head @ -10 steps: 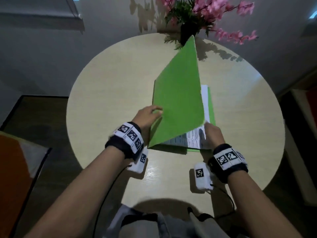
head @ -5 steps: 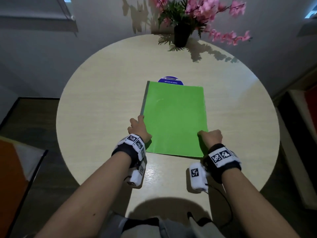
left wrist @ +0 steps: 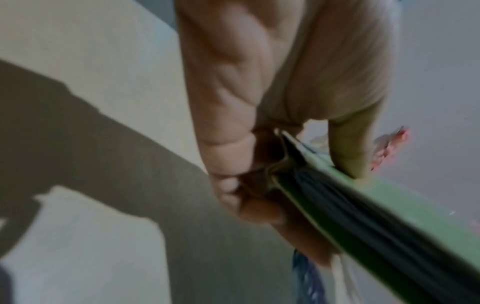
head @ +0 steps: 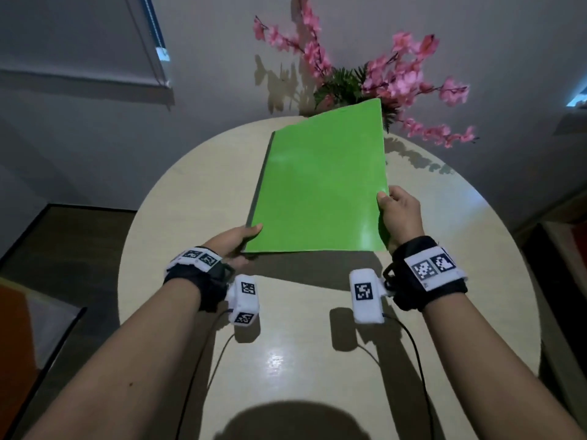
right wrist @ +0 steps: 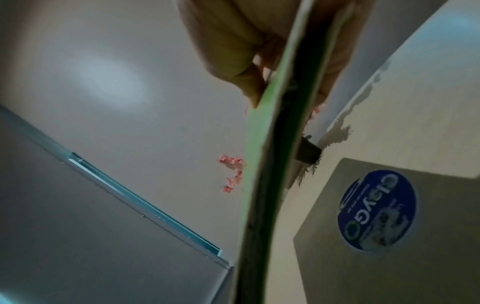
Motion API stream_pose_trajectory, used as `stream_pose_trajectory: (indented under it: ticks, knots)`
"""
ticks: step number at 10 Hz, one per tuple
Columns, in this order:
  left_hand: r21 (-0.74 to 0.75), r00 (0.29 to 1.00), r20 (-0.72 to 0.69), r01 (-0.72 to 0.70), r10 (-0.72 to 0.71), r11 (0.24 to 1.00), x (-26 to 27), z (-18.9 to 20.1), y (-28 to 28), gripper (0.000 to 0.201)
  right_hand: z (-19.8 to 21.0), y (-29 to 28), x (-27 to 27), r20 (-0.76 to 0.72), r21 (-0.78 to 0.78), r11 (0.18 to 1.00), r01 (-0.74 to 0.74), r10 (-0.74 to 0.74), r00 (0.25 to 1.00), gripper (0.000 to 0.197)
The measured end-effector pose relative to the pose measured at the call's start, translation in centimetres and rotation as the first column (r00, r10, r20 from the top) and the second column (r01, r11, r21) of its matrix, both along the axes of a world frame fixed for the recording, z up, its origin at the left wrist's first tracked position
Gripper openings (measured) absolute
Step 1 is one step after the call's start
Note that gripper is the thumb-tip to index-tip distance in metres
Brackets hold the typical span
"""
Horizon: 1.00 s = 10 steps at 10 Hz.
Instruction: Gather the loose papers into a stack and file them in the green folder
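The green folder (head: pixel 320 192) is closed and held up off the round table (head: pixel 190 192), tilted with its far edge higher. My left hand (head: pixel 236 242) pinches its near left corner, thumb on top. My right hand (head: pixel 398 214) grips the right edge, thumb on the cover and fingers beneath. In the left wrist view the folder edge (left wrist: pixel 363 205) runs between thumb and fingers. The right wrist view looks along the folder's edge (right wrist: pixel 267 164). The papers are hidden inside the folder.
A pot of pink flowers (head: pixel 365 81) stands at the table's far edge behind the folder. A round blue sticker (right wrist: pixel 378 211) sits on the tabletop under the folder's shadow. A dark floor and an orange surface (head: pixel 16 344) lie to the left.
The cover swung shut over the papers and the folder lay flat on the table. Now both hands have lifted the closed folder off the table, the right hand shifting up its right edge.
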<state>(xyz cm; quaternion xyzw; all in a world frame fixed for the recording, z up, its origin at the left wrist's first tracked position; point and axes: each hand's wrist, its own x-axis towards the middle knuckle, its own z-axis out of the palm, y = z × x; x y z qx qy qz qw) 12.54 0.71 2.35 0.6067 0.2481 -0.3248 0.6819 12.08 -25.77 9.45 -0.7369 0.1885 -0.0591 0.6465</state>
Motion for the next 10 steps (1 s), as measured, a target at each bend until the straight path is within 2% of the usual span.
stream_pose_trajectory:
  ticks: [1,2,3,4,5,6,7,8,9,10]
  knots:
    - [0.111,0.996,0.084,0.005,-0.015,0.994,3.1,2.3,1.4,0.027,-1.0,0.9,4.2,-0.154,0.06,0.997,-0.054,0.062,0.986,0.019]
    - [0.285,0.991,0.1,0.06,-0.091,0.957,5.8,1.5,2.8,0.04,-3.2,1.8,5.9,-0.466,0.16,0.963,-0.216,0.266,0.844,0.02]
    - [0.408,0.989,0.131,0.004,-0.064,0.913,7.7,-0.7,3.3,0.03,-5.6,2.9,6.0,-0.609,0.185,0.931,-0.314,0.359,0.707,0.006]
    - [0.354,0.971,0.217,-0.173,0.099,0.919,9.5,-2.2,3.3,0.02,-7.7,3.4,8.0,-0.574,0.152,0.966,-0.209,0.258,0.777,0.009]
    - [0.247,0.935,0.254,-0.311,0.248,0.918,11.2,-2.7,2.8,0.031,-8.6,3.5,10.7,-0.515,0.14,0.988,-0.068,0.131,0.847,0.026]
    - [0.151,0.926,0.248,-0.327,0.285,0.933,12.5,-2.8,2.1,0.033,-9.0,3.6,12.6,-0.476,0.211,0.977,-0.035,0.134,0.869,0.026]
    - [0.097,0.933,0.215,-0.315,0.289,0.944,12.3,-1.9,1.5,0.018,-9.6,3.6,13.1,-0.46,0.23,0.973,-0.033,0.139,0.877,0.025]
    - [0.088,0.934,0.232,-0.299,0.272,0.95,10.9,-2.7,1.4,0.053,-9.1,4.0,11.2,-0.531,0.094,0.982,-0.163,0.188,0.826,0.021]
    - [0.303,0.957,0.29,-0.101,0.009,0.948,8.0,-2.7,1.5,0.034,-9.5,3.5,6.9,-0.511,-0.184,0.941,-0.284,0.155,0.845,0.012]
    - [0.532,0.931,0.248,0.099,-0.266,0.841,2.4,-2.9,1.8,0.024,-10.0,2.1,-0.6,-0.535,-0.365,0.853,-0.374,0.136,0.833,0.031]
